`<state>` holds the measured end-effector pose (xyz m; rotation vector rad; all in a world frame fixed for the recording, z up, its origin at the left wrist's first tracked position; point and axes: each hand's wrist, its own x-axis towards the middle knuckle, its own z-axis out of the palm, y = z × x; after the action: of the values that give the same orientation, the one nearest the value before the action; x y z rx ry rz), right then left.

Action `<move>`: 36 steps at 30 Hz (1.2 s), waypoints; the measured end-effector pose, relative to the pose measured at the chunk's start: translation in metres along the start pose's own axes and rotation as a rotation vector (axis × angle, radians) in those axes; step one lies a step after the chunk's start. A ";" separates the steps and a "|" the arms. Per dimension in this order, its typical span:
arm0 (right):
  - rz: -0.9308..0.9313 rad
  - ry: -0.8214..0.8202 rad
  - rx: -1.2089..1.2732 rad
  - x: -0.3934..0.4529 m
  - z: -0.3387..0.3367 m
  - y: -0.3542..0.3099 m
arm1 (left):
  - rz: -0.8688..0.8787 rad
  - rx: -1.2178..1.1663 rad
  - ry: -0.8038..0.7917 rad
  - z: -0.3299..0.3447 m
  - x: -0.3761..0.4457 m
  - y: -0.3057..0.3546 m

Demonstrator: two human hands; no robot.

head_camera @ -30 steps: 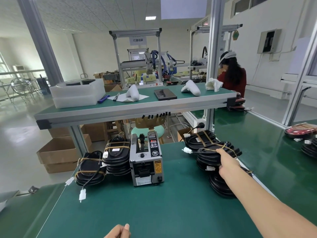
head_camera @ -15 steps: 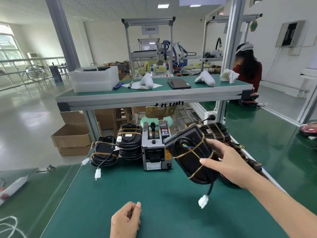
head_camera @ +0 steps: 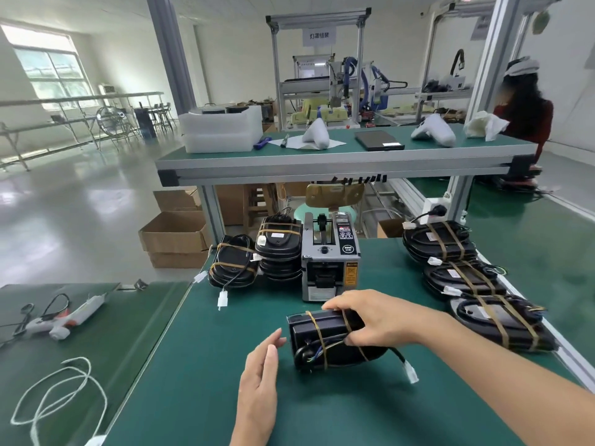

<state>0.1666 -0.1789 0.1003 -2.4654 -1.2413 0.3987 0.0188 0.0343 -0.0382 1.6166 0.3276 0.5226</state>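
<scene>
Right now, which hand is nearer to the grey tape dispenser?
Right. The right hand grips the banded black bundle just in front of the grey tape dispenser; the left hand, open, is beside the bundle's left end, farther back toward the camera.

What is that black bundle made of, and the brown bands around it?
The black bundle of stacked shells looks like moulded plastic, smooth with a dull sheen. The thin tan bands are probably rubber: they pull tight round its edges.

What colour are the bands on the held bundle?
Tan bands on a black bundle; head view.
</scene>
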 end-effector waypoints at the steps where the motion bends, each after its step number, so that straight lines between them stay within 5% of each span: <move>1: 0.003 -0.011 -0.003 0.001 0.002 0.002 | 0.006 0.004 -0.024 0.000 0.000 0.000; 13: 0.002 -0.025 0.054 -0.008 0.029 0.019 | 0.042 0.057 -0.235 0.000 0.003 -0.004; 27: -0.018 -0.009 -0.032 -0.008 0.031 0.017 | 0.119 0.158 -0.303 0.004 0.004 -0.004; 31: 0.018 -0.119 -0.023 -0.010 0.019 0.010 | 0.113 0.130 -0.314 0.005 0.006 -0.003; 34: 0.076 -0.145 0.109 -0.007 0.003 0.005 | 0.121 0.138 -0.309 0.005 0.006 -0.004; 36: 0.128 0.016 0.359 0.004 -0.002 0.001 | 0.129 0.141 -0.304 0.005 0.007 -0.004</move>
<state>0.1706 -0.1768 0.1014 -2.2374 -0.9144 0.5792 0.0273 0.0339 -0.0415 1.8330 0.0335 0.3492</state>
